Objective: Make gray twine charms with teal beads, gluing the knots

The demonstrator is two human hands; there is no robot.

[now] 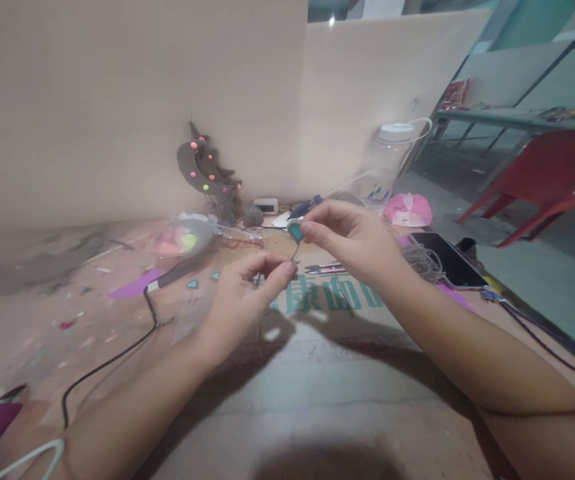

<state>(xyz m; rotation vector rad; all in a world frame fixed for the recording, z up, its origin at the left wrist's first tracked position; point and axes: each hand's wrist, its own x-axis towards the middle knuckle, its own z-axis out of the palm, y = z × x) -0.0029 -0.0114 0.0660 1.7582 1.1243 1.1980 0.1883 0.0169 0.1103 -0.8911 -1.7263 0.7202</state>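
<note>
Cord (pixel 296 251) runs from the teal heart charm (pixel 295 231), pinched left of the smartphone (pixel 450 260) by the right hand (pixel 354 233), to the left hand (pixel 250 283), pinching it, and could slip if either grip loosens.

The head camera looks forward (down at both hands (pixel 244 283) (pixel 357 233)).

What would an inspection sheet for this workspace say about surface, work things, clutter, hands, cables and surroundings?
Surface: worktop with green printed characters.
Work things: teal piece with thin strand; small teal pieces lying at left.
Clutter: phone, coiled cord, purple sheet, red scrap.
Hands: left hand pinches the strand; right hand holds the teal piece.
Cables: black cable at left.
Surroundings: red chair beyond, at right.
</note>
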